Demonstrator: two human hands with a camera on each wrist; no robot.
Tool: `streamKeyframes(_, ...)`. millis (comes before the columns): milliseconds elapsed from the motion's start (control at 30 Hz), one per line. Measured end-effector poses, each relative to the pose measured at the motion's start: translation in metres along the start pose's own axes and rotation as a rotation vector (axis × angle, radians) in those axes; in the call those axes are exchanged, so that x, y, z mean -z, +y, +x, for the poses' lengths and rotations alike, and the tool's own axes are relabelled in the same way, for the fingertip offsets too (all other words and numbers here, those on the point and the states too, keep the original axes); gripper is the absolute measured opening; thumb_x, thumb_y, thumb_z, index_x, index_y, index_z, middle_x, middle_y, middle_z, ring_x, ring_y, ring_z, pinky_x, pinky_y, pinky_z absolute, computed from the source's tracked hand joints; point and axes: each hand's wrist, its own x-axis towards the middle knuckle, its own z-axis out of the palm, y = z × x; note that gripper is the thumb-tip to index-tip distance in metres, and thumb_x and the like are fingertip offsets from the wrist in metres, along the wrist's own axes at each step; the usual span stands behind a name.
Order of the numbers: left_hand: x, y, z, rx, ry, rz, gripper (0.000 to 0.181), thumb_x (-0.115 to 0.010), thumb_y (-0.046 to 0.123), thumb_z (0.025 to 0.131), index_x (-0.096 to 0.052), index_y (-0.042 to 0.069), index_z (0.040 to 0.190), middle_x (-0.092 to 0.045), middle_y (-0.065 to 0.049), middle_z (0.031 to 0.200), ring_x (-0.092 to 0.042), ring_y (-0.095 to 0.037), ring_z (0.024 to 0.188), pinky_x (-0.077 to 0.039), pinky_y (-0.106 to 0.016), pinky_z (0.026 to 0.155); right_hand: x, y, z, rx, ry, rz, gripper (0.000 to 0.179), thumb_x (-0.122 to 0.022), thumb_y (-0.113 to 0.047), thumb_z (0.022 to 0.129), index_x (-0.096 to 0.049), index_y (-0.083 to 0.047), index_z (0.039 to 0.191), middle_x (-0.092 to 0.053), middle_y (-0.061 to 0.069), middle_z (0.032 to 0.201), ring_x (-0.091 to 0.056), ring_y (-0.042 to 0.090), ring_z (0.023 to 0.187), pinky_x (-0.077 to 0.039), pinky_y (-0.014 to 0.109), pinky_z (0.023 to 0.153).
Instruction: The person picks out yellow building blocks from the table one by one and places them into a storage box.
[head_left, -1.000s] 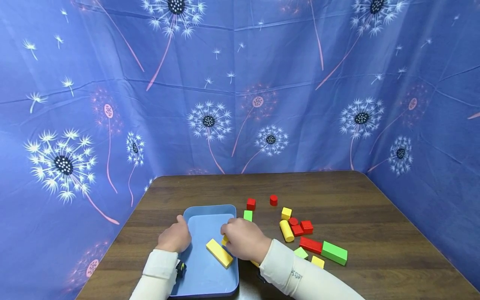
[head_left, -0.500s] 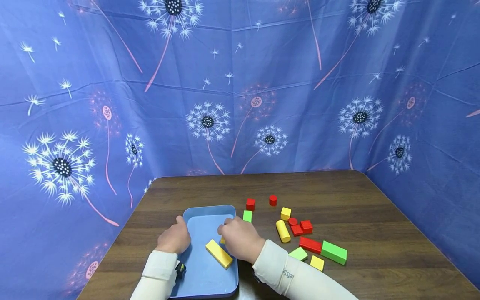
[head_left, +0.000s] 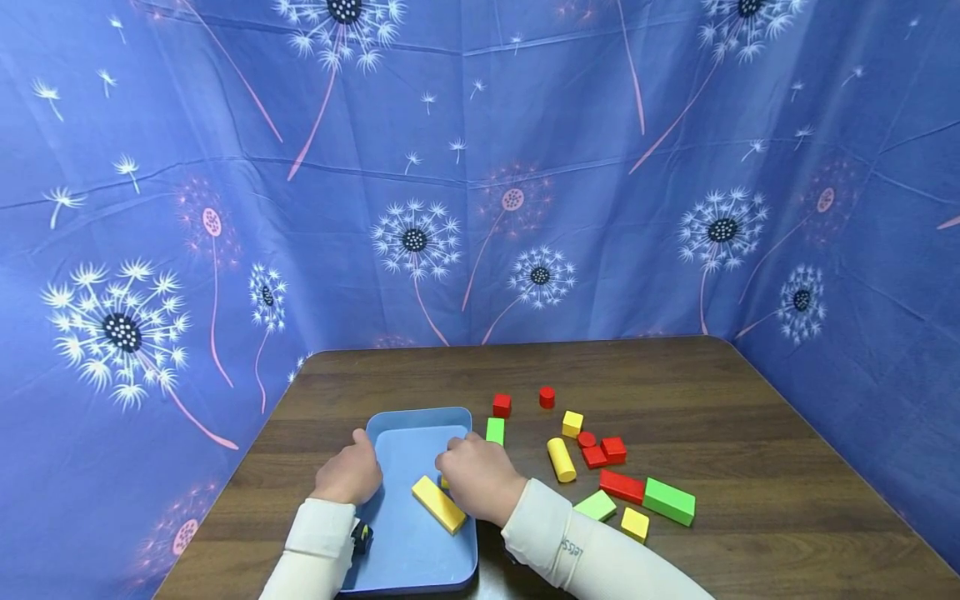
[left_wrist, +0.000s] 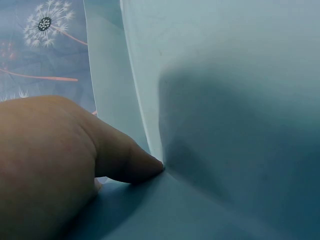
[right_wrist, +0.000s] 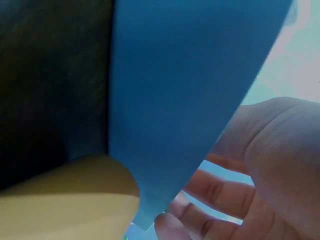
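My left hand (head_left: 348, 473) grips the left wall of a blue tray (head_left: 397, 575), its thumb against the inside (left_wrist: 145, 165). Inside the tray a long yellow block (head_left: 438, 504) lies at a slant. My right hand (head_left: 480, 479) is over the tray's right rim with curled fingers, and a small part of a yellow block (head_left: 445, 482) shows beneath them. The fingers seem to pinch that block, though most of it is hidden. The right wrist view shows the hand (right_wrist: 265, 175) beyond the tray's outer wall (right_wrist: 170, 90).
Beside the tray's outer wall is a yellow piece (right_wrist: 70, 205). On the wooden table (head_left: 750, 450), right of the tray, lie a yellow cylinder (head_left: 561, 460), a red cylinder (head_left: 547, 397), a green block (head_left: 669, 502), a red block (head_left: 621, 487) and several smaller blocks.
My right hand has shifted slightly left over the tray, and the yellow block under it moved slightly left too. On the table the yellow cylinder rolled left. My left hand stays put.
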Motion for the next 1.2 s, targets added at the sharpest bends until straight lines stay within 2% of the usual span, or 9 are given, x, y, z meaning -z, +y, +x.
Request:
streamKeyframes(300,0.001,0.001,0.0,-0.001,-0.005,0.0,0.059,-0.052,0.012,0.098,-0.031,-0.017,0.144,-0.07,-0.023,0.089,-0.066,-0.031,0.07,-0.054,-0.052,0.063,-0.002,-0.002,0.001,-0.01,-0.032,-0.026,0.018,-0.084,-0.027,0.085,-0.081,-0.028,0.103,-0.073,-0.003,0.09,-0.055,0.013,0.073,-0.052,0.028,0.056)
streamKeyframes(600,0.0,-0.001,-0.001,-0.006,-0.012,-0.005,0.06,-0.053,0.011,0.098,-0.029,-0.018,0.145,-0.07,-0.023,0.09,-0.067,-0.03,0.07,-0.055,-0.051,0.063,0.0,0.0,-0.003,-0.002,-0.016,0.043,0.022,-0.083,-0.022,0.086,-0.081,-0.026,0.107,-0.074,-0.003,0.093,-0.055,0.014,0.077,-0.049,0.027,0.055)
streamKeyframes(867,0.001,-0.001,0.0,-0.008,-0.02,-0.007,0.063,-0.052,0.012,0.098,-0.027,-0.019,0.147,-0.071,-0.024,0.093,-0.068,-0.03,0.072,-0.055,-0.053,0.065,0.009,0.007,-0.015,0.014,0.051,0.077,0.026,-0.088,-0.025,0.081,-0.081,-0.026,0.106,-0.073,-0.004,0.096,-0.057,0.012,0.078,-0.053,0.027,0.058)
streamKeyframes(1200,0.0,-0.002,0.001,-0.006,-0.025,-0.009,0.061,-0.051,0.012,0.099,-0.028,-0.019,0.146,-0.07,-0.025,0.093,-0.067,-0.031,0.072,-0.055,-0.053,0.063,0.018,0.011,-0.036,0.008,0.122,0.128,0.02,-0.081,-0.017,0.087,-0.081,-0.025,0.106,-0.071,-0.004,0.101,-0.059,0.011,0.081,-0.052,0.023,0.058)
